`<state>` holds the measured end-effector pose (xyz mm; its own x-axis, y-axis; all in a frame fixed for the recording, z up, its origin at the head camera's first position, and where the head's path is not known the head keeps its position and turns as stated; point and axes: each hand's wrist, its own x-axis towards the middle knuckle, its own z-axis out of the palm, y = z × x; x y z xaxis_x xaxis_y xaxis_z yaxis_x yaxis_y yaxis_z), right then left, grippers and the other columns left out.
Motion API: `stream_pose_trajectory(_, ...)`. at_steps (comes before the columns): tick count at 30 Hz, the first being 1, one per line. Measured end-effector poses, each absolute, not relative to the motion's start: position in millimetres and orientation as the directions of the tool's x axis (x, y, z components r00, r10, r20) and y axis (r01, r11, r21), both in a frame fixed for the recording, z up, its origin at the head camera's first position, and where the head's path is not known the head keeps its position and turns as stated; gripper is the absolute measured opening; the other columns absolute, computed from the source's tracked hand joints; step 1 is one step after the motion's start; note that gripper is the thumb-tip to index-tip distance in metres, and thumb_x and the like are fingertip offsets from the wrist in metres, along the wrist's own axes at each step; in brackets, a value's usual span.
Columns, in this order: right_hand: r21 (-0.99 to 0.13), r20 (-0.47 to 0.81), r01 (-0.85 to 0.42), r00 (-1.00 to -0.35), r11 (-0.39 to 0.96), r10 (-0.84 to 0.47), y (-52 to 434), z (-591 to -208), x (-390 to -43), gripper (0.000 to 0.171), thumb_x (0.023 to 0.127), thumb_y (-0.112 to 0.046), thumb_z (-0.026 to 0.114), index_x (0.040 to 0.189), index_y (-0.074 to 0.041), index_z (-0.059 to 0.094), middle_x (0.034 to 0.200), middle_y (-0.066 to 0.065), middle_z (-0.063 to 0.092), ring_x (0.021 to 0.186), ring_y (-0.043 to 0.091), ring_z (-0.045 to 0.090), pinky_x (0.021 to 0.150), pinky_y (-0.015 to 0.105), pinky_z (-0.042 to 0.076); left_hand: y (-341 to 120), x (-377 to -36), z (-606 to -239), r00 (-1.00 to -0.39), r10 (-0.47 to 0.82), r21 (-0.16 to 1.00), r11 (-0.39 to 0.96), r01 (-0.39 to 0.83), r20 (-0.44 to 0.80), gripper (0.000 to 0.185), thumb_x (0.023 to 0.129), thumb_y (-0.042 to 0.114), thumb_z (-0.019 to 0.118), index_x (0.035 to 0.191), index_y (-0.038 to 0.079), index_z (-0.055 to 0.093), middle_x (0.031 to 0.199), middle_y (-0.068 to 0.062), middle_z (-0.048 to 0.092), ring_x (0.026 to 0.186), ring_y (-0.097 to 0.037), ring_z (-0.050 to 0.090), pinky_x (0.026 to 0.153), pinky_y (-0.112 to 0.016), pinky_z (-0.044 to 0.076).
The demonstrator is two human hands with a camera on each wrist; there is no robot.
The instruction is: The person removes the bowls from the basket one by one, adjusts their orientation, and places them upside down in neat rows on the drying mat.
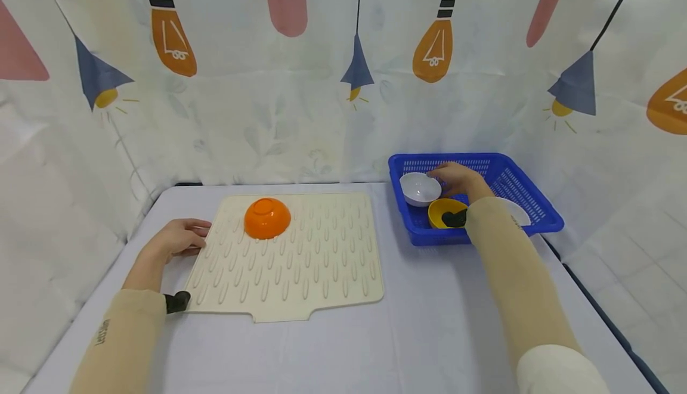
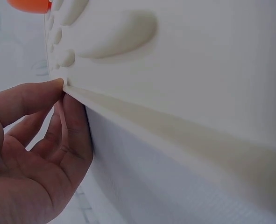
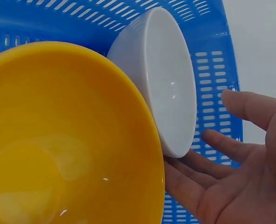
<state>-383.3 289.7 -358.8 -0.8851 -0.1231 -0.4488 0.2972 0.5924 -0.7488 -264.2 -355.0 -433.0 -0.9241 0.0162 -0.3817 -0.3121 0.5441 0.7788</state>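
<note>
A cream ridged drying mat [image 1: 300, 263] lies on the table, with an orange bowl [image 1: 267, 217] upside down on its far left part. My left hand [image 1: 179, 239] rests on the table at the mat's left edge; in the left wrist view the thumb and fingertips [image 2: 58, 86] touch that edge of the mat [image 2: 198, 56]. My right hand [image 1: 456, 178] reaches into a blue basket [image 1: 515, 182]. Its fingers are spread beside the rim of a tilted white bowl [image 3: 168, 79]. A yellow bowl [image 3: 67, 140] leans against that white bowl. The right hand [image 3: 240, 186] holds nothing.
Another white dish [image 1: 519, 212] shows in the basket, partly behind my right sleeve. The basket stands at the back right of the pale table [image 1: 429, 322]. A printed curtain [image 1: 300, 114] closes off the back and both sides.
</note>
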Motion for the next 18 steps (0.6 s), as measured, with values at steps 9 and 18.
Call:
stream_pose_trajectory(9, -0.73, -0.482, 0.341, -0.871, 0.592, -0.094, 291.4, -365.1, -387.7, 0.059, 0.106, -0.009, 0.052, 0.158, 0.004, 0.028, 0.161, 0.031, 0.022, 0.139, 0.051, 0.038, 0.111, 0.054, 0.04, -354.2, -265.4, -434.9, -0.919, 0.009, 0.775, 0.54, -0.328, -0.395, 0.065, 0.093, -0.008, 0.062, 0.151, -0.012, 0.033, 0.143, -0.032, 0.047, 0.095, -0.015, 0.064, 0.079, -0.029, 0.058)
stream_pose_trajectory(18, -0.701, -0.481, 0.345, -0.875, 0.624, -0.057, 294.6, -368.1, -389.4, 0.065, 0.102, -0.002, 0.059, 0.159, 0.0, 0.03, 0.16, 0.03, 0.027, 0.138, 0.048, 0.042, 0.111, 0.051, 0.04, -355.2, -264.6, -432.7, -0.923, 0.008, 0.779, 0.54, -0.32, -0.384, 0.066, 0.092, -0.008, 0.062, 0.151, -0.013, 0.033, 0.142, -0.032, 0.047, 0.093, -0.014, 0.065, 0.079, -0.029, 0.058)
